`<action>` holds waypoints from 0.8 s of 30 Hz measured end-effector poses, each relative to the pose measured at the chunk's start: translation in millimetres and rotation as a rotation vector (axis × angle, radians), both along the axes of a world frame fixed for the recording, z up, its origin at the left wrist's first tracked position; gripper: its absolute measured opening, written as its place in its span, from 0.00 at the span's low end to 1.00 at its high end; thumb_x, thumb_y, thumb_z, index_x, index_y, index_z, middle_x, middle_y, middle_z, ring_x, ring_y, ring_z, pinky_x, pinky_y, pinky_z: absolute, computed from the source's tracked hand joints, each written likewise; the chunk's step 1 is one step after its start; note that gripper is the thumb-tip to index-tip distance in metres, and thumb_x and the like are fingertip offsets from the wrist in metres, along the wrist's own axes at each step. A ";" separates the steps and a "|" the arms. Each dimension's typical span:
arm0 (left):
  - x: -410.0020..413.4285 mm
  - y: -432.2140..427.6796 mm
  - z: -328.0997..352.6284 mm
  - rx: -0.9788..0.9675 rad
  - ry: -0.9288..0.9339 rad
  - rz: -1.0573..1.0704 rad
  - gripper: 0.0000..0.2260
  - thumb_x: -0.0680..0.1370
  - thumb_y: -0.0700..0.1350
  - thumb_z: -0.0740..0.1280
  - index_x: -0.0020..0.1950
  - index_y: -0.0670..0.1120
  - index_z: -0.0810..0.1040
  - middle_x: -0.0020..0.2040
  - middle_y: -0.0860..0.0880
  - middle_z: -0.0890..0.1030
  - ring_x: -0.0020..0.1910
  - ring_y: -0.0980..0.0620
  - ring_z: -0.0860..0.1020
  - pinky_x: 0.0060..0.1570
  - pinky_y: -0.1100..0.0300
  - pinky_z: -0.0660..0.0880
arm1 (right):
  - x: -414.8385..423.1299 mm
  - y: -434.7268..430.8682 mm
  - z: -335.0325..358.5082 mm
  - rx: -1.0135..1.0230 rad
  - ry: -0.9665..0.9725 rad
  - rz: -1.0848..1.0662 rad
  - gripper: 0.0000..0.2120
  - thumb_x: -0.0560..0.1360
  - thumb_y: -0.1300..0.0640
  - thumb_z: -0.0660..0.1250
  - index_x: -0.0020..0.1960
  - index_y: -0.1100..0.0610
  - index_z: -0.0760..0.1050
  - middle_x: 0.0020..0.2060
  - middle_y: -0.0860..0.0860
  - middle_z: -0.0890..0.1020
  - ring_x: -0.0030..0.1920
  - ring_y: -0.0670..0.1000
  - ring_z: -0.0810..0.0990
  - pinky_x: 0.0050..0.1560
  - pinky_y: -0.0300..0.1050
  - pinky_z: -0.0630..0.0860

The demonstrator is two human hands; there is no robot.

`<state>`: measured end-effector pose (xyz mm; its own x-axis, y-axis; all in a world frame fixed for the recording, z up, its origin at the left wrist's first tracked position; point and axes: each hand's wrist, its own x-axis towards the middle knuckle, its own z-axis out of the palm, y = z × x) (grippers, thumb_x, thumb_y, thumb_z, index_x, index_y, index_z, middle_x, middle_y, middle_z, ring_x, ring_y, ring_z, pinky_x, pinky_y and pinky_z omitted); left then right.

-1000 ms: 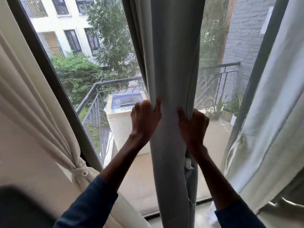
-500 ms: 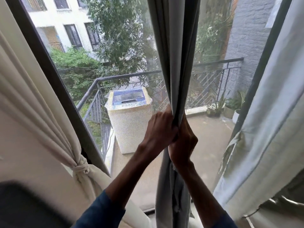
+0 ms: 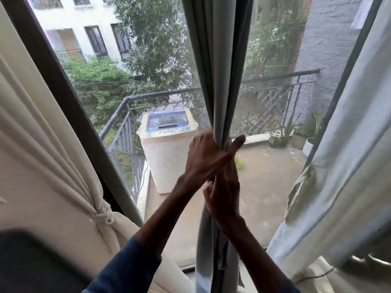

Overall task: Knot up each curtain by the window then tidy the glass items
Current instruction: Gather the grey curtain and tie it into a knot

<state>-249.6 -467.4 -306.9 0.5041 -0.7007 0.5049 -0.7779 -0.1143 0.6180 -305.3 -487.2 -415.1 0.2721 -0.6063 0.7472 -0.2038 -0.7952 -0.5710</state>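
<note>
A grey middle curtain [image 3: 220,60] hangs straight down before the window, bunched into a narrow column. My left hand [image 3: 206,157] grips the bunched cloth at mid height, thumb stuck out to the right. Just under it my right hand [image 3: 223,197] closes round the same curtain. A cream curtain [image 3: 42,144] at the left is tied with a knot [image 3: 103,215]. A pale curtain [image 3: 342,166] hangs loose at the right. No glass items are in view.
The dark window frame [image 3: 69,115] slants along the left. Outside on the balcony stand a white washing machine [image 3: 167,144], a metal railing [image 3: 273,81] and potted plants [image 3: 296,132]. A dark blurred shape [image 3: 31,263] fills the bottom left corner.
The curtain went from a wide flat panel to a tight bunch. My hands came together from its two edges, and my right hand has slid down below the left.
</note>
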 end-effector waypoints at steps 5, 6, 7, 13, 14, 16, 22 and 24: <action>25.5 -15.5 -4.1 0.002 0.051 0.149 0.15 0.76 0.56 0.66 0.37 0.46 0.72 0.36 0.44 0.81 0.40 0.39 0.80 0.34 0.59 0.66 | -4.9 10.8 5.8 -0.034 0.013 0.106 0.33 0.70 0.69 0.61 0.76 0.68 0.63 0.77 0.62 0.64 0.79 0.57 0.60 0.77 0.54 0.62; 29.8 -15.7 -4.2 0.005 0.027 0.152 0.14 0.76 0.55 0.66 0.39 0.46 0.74 0.38 0.42 0.82 0.41 0.38 0.80 0.35 0.59 0.66 | -9.0 8.4 4.8 -0.053 -0.027 0.127 0.27 0.74 0.67 0.60 0.74 0.67 0.67 0.75 0.61 0.68 0.77 0.55 0.64 0.76 0.52 0.65; 33.5 -15.5 -4.7 0.015 0.006 0.147 0.13 0.77 0.55 0.66 0.39 0.46 0.75 0.39 0.41 0.82 0.42 0.38 0.80 0.35 0.58 0.65 | -14.7 4.4 2.7 -0.036 -0.104 0.144 0.21 0.78 0.66 0.60 0.71 0.66 0.73 0.71 0.59 0.74 0.74 0.53 0.70 0.73 0.51 0.69; 38.9 -7.9 -15.6 0.061 -0.005 0.053 0.13 0.74 0.53 0.70 0.37 0.47 0.73 0.30 0.51 0.74 0.35 0.46 0.80 0.30 0.62 0.66 | -39.5 -48.1 3.4 0.408 -0.237 0.150 0.17 0.77 0.58 0.71 0.65 0.57 0.77 0.59 0.48 0.82 0.60 0.45 0.80 0.57 0.48 0.79; 36.8 -6.5 -19.1 0.059 0.014 0.034 0.12 0.73 0.53 0.72 0.37 0.46 0.75 0.30 0.53 0.75 0.34 0.48 0.80 0.28 0.62 0.68 | -38.6 -54.7 6.6 0.471 -0.211 0.206 0.18 0.77 0.57 0.72 0.66 0.57 0.76 0.59 0.48 0.83 0.60 0.44 0.80 0.56 0.44 0.78; 32.2 -4.4 -25.4 0.053 0.025 0.025 0.11 0.73 0.53 0.73 0.36 0.47 0.78 0.29 0.55 0.76 0.33 0.53 0.80 0.29 0.62 0.72 | -35.3 -58.1 11.6 0.503 -0.147 0.301 0.13 0.78 0.61 0.71 0.62 0.60 0.79 0.53 0.50 0.85 0.54 0.43 0.83 0.51 0.40 0.77; 30.8 -0.3 -40.8 0.124 -0.063 0.165 0.17 0.74 0.60 0.67 0.46 0.45 0.79 0.41 0.44 0.83 0.43 0.41 0.81 0.43 0.54 0.77 | -42.3 -33.3 -15.2 0.399 -0.010 0.238 0.16 0.77 0.62 0.71 0.63 0.55 0.80 0.54 0.47 0.86 0.56 0.43 0.84 0.51 0.42 0.82; 30.2 1.1 -40.1 0.142 -0.101 0.185 0.15 0.75 0.55 0.66 0.47 0.44 0.79 0.43 0.41 0.82 0.46 0.38 0.80 0.44 0.55 0.71 | -51.4 -22.5 -27.3 0.387 -0.100 0.077 0.13 0.75 0.64 0.72 0.59 0.57 0.82 0.52 0.48 0.86 0.52 0.43 0.84 0.46 0.42 0.83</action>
